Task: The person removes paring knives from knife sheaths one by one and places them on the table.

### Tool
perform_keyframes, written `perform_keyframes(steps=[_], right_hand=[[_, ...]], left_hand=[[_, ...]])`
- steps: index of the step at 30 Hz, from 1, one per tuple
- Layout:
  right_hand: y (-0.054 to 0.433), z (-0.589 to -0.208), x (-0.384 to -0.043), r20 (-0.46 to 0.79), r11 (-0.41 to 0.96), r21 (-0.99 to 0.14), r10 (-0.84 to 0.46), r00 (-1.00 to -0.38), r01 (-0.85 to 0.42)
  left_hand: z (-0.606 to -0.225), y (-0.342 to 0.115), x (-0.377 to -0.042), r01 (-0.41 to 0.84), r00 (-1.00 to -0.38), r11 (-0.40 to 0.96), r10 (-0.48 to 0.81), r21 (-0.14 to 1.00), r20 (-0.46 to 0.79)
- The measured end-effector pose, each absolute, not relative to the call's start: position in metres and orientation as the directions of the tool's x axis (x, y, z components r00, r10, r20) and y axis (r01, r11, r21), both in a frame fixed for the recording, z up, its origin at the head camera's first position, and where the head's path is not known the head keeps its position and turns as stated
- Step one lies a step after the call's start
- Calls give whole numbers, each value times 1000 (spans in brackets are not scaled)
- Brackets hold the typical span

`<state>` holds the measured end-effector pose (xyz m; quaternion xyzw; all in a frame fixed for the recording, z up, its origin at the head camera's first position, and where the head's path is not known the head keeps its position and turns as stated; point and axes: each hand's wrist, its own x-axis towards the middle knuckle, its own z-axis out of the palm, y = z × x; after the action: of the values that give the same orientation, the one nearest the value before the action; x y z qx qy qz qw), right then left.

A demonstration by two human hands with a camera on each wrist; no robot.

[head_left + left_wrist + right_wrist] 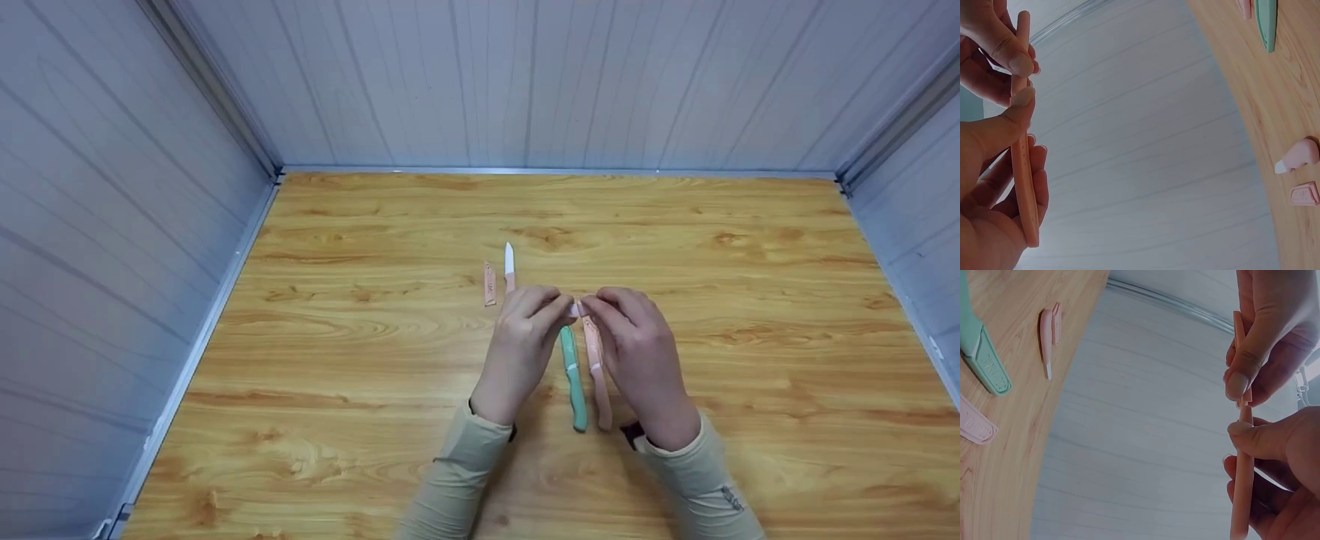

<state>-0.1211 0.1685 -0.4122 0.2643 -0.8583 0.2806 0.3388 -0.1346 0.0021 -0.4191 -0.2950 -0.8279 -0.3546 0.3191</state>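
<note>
Peach-coloured narrow plastic sheath [1025,188], pinched by the left fingers [552,310], points lengthwise toward the rounded, peach-coloured plastic handle [1243,484] that the right fingers [610,312] grip.

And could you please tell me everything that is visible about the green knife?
The green knife lies on the wooden-looking table, its handle toward the viewer. A matching sheath with raised markings covers the blade; a thin white band shows before the smooth, curved handle. Both look plastic. Only the table touches it; a sheathed pink knife lies alongside.
</note>
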Motion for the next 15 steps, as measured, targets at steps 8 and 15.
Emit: perform_keyframes(steps=[8, 15], right_hand=[[170, -412, -121, 724, 706, -305, -264, -637, -639], [170, -412, -120, 717, 703, -312, -267, -644, -639]], left_hand=[[-419, 2, -135, 716, -623, 568, 259, 405, 738], [-419, 2, -134, 718, -625, 560, 258, 414, 736]])
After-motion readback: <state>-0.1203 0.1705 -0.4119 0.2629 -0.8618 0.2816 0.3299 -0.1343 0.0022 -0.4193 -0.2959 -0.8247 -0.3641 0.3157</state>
